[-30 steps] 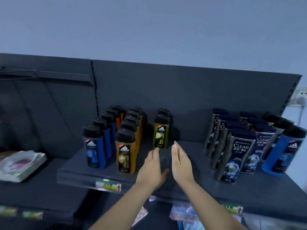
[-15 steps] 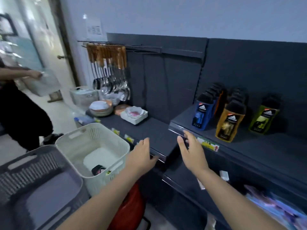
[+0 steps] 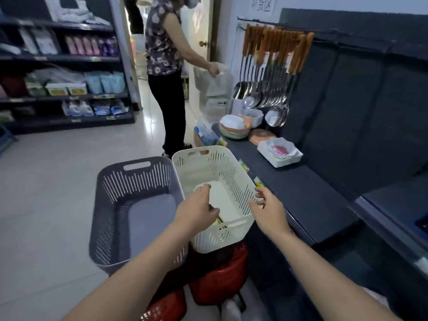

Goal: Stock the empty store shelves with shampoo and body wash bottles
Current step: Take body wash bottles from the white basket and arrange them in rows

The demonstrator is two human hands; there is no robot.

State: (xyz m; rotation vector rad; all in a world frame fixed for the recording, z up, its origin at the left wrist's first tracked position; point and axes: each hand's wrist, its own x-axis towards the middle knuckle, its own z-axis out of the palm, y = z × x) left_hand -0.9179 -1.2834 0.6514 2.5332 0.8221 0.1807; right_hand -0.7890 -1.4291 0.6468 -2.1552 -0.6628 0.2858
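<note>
A white slotted basket [image 3: 231, 163] stands on red stools beside the dark shelf. Near its front wall lies one bottle with a yellow label [image 3: 219, 222]; most of it is covered by my left hand. My left hand [image 3: 199, 209] reaches down into the basket just over that bottle, fingers loosely bent, and I see no grip on it. My right hand [image 3: 268, 208] hovers over the basket's right rim with fingers spread and holds nothing. The stocked bottle rows are out of view.
An empty grey basket [image 3: 129, 181] sits left of the white one. Red stools [image 3: 220, 281] stand below. The dark shelf [image 3: 301, 193] carries a white dish [image 3: 280, 151] and stacked plates [image 3: 234, 128], with ladles [image 3: 266, 89] hanging above. A person [image 3: 166, 66] stands in the aisle behind.
My view swung left and down from the stocked shelf to the baskets. Both hands left the shelf edge and dropped to the white basket, the left one going inside.
</note>
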